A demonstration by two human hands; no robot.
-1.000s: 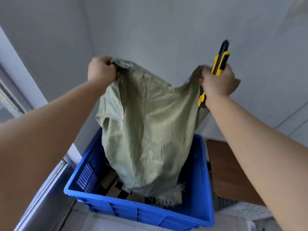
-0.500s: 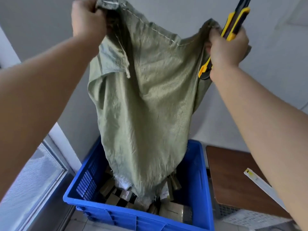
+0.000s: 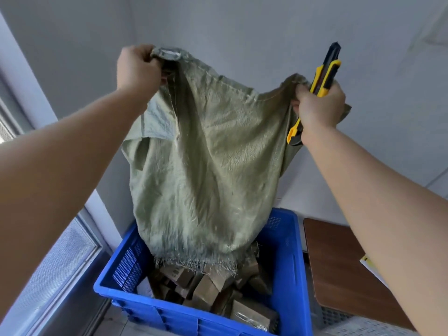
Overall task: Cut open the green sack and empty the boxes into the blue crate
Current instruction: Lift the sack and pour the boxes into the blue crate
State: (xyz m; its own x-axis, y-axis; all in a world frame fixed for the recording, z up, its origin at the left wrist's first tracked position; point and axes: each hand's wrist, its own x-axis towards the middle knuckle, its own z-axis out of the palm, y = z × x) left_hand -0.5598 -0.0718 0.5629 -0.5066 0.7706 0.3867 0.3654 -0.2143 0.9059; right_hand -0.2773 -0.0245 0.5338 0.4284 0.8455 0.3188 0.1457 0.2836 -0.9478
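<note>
Both hands grip the sack's upper corners: left hand, right hand also clutching a knife. Its frayed mouth hangs over boxes in the crate.

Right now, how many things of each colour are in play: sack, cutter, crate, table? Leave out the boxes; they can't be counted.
Green: 1, the woven green sack
Yellow and black: 1, the utility knife
Blue: 1, the plastic crate
Brown: 1, the wooden table top
Total: 4

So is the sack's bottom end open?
Open: the sack hangs with its frayed cut edge gaping over boxes in the crate.
</note>
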